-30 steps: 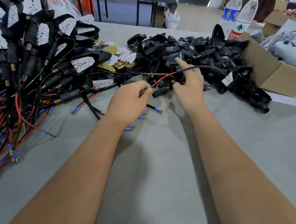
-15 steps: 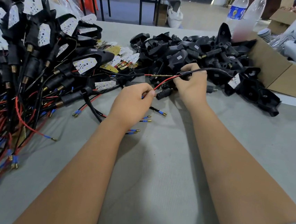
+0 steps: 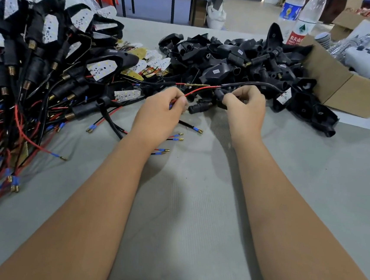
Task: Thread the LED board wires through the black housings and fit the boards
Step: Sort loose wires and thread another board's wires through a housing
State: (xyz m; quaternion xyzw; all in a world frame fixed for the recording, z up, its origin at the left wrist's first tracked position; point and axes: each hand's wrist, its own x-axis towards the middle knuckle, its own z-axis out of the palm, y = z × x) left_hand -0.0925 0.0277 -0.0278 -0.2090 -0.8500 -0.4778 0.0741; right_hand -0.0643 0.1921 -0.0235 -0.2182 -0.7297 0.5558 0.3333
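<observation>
My left hand (image 3: 159,112) pinches the end of a red wire (image 3: 197,91) near its blue-sleeved tip. That wire runs up and right to a small black housing (image 3: 220,94) that my right hand (image 3: 246,105) grips. A black sheathed cable (image 3: 252,85) arcs from there to a white LED board (image 3: 285,95) lying on the housings at the right. Loose empty black housings (image 3: 228,58) are heaped behind my hands. Another black housing (image 3: 199,107) lies on the table between my hands.
Finished housings with white boards and red and black wires (image 3: 39,69) pile up on the left. Loose LED boards (image 3: 155,62) lie at centre back. A cardboard box (image 3: 347,87) and two water bottles (image 3: 301,22) stand at the right. Grey table (image 3: 184,207) lies in front.
My right hand has come nearer and lower, curling round the small housing. My left hand keeps its pinch on the red wire.
</observation>
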